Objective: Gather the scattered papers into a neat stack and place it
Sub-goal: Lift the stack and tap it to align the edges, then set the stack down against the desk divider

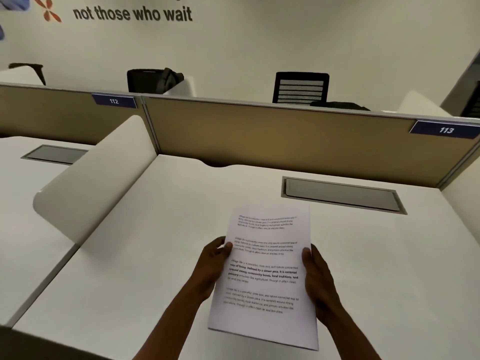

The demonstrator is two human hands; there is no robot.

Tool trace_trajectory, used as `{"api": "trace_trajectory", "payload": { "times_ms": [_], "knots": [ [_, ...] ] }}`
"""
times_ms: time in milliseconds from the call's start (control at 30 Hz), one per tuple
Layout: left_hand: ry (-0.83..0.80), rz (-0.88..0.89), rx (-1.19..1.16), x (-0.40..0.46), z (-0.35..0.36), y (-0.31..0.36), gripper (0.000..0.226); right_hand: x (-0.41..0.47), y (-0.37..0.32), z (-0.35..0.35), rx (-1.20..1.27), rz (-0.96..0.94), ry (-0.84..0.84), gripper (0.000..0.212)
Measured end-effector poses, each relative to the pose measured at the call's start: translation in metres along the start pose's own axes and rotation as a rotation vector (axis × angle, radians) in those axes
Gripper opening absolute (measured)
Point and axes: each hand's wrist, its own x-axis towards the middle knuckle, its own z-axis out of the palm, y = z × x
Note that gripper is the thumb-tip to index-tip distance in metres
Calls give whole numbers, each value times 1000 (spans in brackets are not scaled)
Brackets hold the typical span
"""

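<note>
A stack of white printed papers (265, 279) is held above the white desk (145, 242), its edges lined up and the text facing me. My left hand (211, 266) grips the stack's left edge, thumb on top. On the right edge sits my right hand (318, 275), thumb on the top sheet too. The stack's near end tilts towards me, lifted off the desk. No loose sheets show elsewhere on the desk.
A grey cable hatch (342, 194) is set into the desk behind the stack. A tan partition (272, 136) labelled 113 closes the back. A white curved divider (96, 178) stands at the left. Black chairs (301, 87) stand beyond the partition.
</note>
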Motion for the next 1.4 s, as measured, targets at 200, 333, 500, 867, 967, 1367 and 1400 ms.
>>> {"api": "trace_trajectory", "payload": {
  "times_ms": [200, 333, 500, 867, 967, 1367, 1400],
  "knots": [
    [88, -49, 301, 16, 8, -13, 25, 28, 14, -11, -113, 38, -1, 38],
    [252, 2, 450, 29, 9, -17, 23, 41, 25, -8, -158, 71, 31, 31],
    [345, -30, 521, 36, -2, -13, 30, 54, 37, 12, -188, 126, 100, 31],
    [422, -11, 545, 92, -90, 29, 37, 117, 11, 116, -290, 16, 38, 32],
    [444, 11, 520, 119, -128, 42, 44, 138, 2, 168, -318, -20, 60, 34],
    [461, -159, 283, 291, -302, 114, 77, 268, -23, 413, -389, -91, 114, 33],
    [476, -148, 278, 304, -313, 120, 73, 280, -21, 429, -384, -74, 125, 33]
  ]
}}
